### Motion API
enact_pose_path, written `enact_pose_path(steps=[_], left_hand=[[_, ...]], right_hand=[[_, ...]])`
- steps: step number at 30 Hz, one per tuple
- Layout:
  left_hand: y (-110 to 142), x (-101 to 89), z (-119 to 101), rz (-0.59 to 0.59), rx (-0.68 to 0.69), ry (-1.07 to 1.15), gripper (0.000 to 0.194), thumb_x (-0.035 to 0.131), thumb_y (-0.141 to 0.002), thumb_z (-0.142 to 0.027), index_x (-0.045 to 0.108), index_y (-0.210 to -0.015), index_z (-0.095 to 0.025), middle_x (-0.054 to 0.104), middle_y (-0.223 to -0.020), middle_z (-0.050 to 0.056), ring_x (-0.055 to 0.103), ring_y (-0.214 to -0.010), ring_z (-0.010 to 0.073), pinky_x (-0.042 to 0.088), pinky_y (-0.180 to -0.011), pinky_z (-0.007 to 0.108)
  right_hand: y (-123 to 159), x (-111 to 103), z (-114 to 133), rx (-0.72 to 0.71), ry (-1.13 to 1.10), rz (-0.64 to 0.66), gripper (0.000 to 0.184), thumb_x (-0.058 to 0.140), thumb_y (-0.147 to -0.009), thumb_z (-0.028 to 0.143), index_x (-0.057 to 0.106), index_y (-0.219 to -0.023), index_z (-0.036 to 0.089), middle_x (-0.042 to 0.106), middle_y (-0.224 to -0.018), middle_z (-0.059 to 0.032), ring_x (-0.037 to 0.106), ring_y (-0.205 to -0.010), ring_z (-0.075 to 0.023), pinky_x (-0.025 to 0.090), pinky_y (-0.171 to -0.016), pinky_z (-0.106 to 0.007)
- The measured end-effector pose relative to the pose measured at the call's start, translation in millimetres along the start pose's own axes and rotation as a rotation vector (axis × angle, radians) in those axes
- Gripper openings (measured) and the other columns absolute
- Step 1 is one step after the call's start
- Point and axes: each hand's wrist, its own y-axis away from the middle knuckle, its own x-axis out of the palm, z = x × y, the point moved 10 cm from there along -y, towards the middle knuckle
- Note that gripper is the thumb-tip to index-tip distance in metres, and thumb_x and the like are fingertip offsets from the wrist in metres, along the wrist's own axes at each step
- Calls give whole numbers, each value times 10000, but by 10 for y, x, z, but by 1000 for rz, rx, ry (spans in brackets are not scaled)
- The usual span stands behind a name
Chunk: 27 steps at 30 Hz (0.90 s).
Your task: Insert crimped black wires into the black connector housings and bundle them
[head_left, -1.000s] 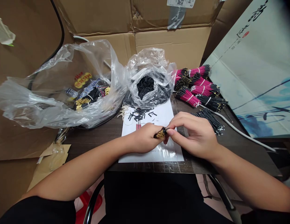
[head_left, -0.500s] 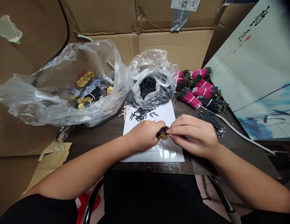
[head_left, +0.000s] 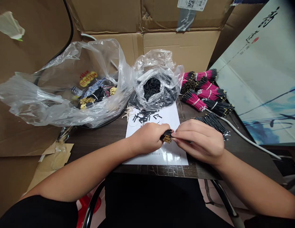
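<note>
My left hand (head_left: 147, 137) is closed around a small bundle of black wires with gold tips (head_left: 166, 136), which pokes out to the right. My right hand (head_left: 199, 141) pinches its fingertips together right at those gold tips; what the pinch holds is too small to make out. Both hands hover over a white sheet of paper (head_left: 168, 118) on the dark table (head_left: 104, 136). Short black tube pieces (head_left: 144, 115) lie scattered on the sheet just beyond my left hand.
A clear bag of black tube pieces (head_left: 153, 87) stands behind the paper. A large plastic bag (head_left: 66, 91) holding wire bundles lies left. Pink and black wire bundles (head_left: 204, 90) pile at right, loose black wires (head_left: 212, 122) and a white cable (head_left: 247, 137) beside. Cardboard boxes (head_left: 180, 44) wall the back.
The two hands stay together at the bundle; my right fingertips have shifted slightly against the gold tips. The view has drifted a little.
</note>
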Motion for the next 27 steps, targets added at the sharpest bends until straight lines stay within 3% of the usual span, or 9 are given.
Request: enact_pose_path(steps=[9, 16, 27], left_hand=[[-10, 27, 9, 26, -19, 14, 98, 454, -828, -198, 550, -826, -177, 622, -740, 19, 570, -671, 161, 373, -615, 251], [-9, 17, 13, 9, -14, 51, 86, 453, -831, -197, 537, -830, -181, 613, -731, 9, 559, -657, 149, 371, -612, 241], [-25, 67, -22, 75, 1, 158, 108, 447, -847, -197, 539, -799, -167, 598, -704, 10, 539, -636, 136, 356, -602, 234]], right_hand=[[-20, 56, -23, 23, -7, 61, 268, 653, -777, 79, 634, -1029, 168, 662, -885, -63, 608, -796, -154, 538, -719, -314], [-30, 29, -11, 20, -25, 49, 254, 645, -789, 85, 639, -1028, 172, 660, -886, -61, 606, -790, -152, 540, -717, -318], [-23, 18, -71, 62, 15, 27, 193, 680, -790, 129, 650, -977, 171, 672, -850, -56, 615, -776, -152, 533, -718, -314]])
